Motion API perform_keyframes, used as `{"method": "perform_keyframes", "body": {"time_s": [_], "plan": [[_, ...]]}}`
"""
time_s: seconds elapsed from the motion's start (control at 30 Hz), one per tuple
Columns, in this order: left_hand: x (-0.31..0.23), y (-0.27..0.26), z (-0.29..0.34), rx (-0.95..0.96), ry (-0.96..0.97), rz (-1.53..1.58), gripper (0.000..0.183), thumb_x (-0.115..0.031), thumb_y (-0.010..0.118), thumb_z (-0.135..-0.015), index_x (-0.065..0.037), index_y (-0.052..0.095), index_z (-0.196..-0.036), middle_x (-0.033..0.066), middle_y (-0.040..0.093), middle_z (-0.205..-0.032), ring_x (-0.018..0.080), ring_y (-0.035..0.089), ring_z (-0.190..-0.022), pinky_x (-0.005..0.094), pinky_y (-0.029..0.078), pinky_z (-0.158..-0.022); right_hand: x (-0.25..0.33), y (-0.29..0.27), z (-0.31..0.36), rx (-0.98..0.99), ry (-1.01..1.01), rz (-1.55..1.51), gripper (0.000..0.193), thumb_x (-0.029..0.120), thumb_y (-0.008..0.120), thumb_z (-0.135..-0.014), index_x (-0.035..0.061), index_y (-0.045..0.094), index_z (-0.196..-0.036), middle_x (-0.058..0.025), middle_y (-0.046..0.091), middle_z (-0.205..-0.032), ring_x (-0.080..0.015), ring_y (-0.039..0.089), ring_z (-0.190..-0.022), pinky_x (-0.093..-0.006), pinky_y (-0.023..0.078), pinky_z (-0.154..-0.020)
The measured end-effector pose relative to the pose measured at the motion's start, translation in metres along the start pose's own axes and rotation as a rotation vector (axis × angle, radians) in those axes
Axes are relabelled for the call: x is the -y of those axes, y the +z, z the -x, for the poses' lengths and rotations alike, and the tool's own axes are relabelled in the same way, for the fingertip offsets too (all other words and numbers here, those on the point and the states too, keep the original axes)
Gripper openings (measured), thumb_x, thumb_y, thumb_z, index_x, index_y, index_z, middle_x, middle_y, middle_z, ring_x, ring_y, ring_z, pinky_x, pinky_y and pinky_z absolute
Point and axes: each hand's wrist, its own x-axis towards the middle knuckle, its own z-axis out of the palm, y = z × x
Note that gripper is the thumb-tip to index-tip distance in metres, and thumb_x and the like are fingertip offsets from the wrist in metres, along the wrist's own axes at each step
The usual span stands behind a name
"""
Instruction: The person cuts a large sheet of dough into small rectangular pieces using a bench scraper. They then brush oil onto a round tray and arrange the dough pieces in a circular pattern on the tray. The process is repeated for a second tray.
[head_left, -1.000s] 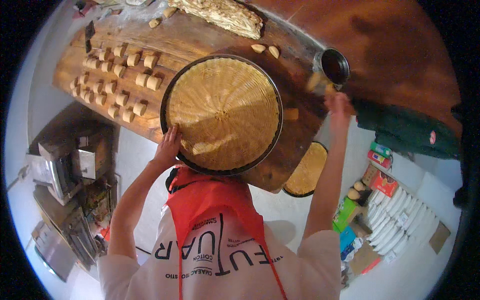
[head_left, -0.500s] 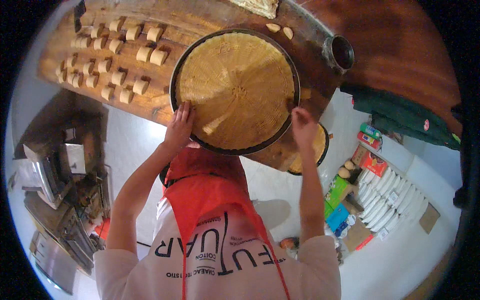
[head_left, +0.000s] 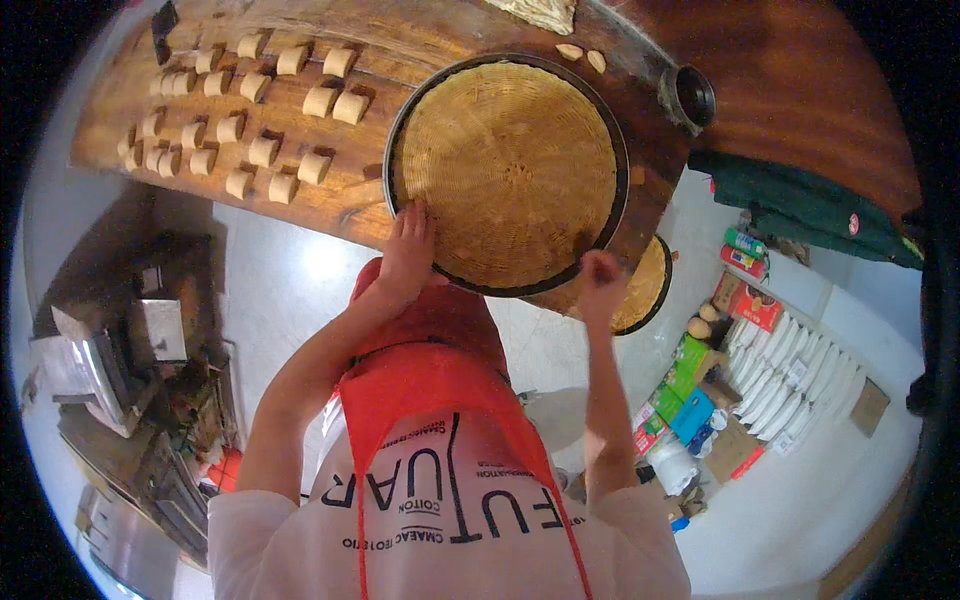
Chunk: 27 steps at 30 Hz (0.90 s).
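Observation:
A large round tray (head_left: 392,140) with a dark raised rim lies at the table's near edge. It is lined with a tan woven mat (head_left: 515,130). My left hand (head_left: 405,255) grips the tray's near left side, its fingers over the rim onto the mat and its thumb out of sight. At the near right rim is my right hand (head_left: 602,285), closed, its fingers bunched and slightly blurred. Whether they pinch something small or the mat's edge cannot be made out. A second round tray (head_left: 648,290), with a similar tan surface, shows partly behind my right wrist.
Several short cut dough pieces (head_left: 263,151) sit in rows on the wooden table (head_left: 345,215). A dark round pot (head_left: 690,97) and two small pale pieces (head_left: 583,55) are at the far right. Packages (head_left: 690,370) are stacked at right, metal equipment (head_left: 95,370) at left.
My right hand has slid along the rim toward me. The tray and my left hand sit a little farther right in view, partly because the whole view has shifted.

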Motion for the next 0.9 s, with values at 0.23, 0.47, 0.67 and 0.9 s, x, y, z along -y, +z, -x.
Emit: {"method": "perform_keyframes", "body": {"time_s": [0.23,0.47,0.67,0.9], "plan": [[-0.019,0.035,0.008,-0.087,-0.003,-0.038,0.075,-0.046,0.052,-0.092,0.002,0.043,-0.149,0.021,0.036,-0.159,0.0362,0.028,-0.15,0.0521,0.011,-0.126,0.028,0.123,0.048,0.375,-0.346,0.235,0.014,0.017,0.072,-0.092,0.0038,0.071,-0.096,-0.0044,0.072,-0.083,-0.0166,0.069,-0.077,-0.0327,0.053,-0.069],[-0.026,0.079,-0.011,-0.197,0.054,-0.707,0.052,-0.026,0.044,-0.098,0.0,0.056,-0.141,0.0189,0.048,-0.151,0.0368,0.04,-0.143,0.0536,0.01,-0.126,-0.012,-0.003,-0.026,0.186,0.043,-0.139,0.013,0.013,0.072,-0.093,0.0043,0.072,-0.102,-0.0019,0.072,-0.093,-0.0124,0.067,-0.086,-0.0289,0.053,-0.075],[-0.034,0.056,0.0,-0.143,0.003,-0.202,0.05,-0.024,0.045,-0.097,-0.002,0.058,-0.14,0.0182,0.051,-0.149,0.037,0.041,-0.143,0.0541,0.012,-0.125,0.057,0.092,0.015,0.656,-0.436,0.131,0.015,0.016,0.073,-0.089,0.0087,0.073,-0.103,-0.0082,0.075,-0.093,-0.0201,0.072,-0.083,-0.0332,0.057,-0.076],[-0.029,0.015,0.011,-0.14,-0.045,-0.054,0.05,-0.025,0.046,-0.096,-0.004,0.057,-0.14,0.0173,0.052,-0.148,0.0367,0.039,-0.143,0.0541,0.014,-0.124,0.185,0.195,-0.129,0.615,-0.549,0.223,0.016,0.024,0.071,-0.092,0.01,0.074,-0.099,-0.0103,0.076,-0.091,-0.0207,0.073,-0.078,-0.0338,0.055,-0.07]]}}
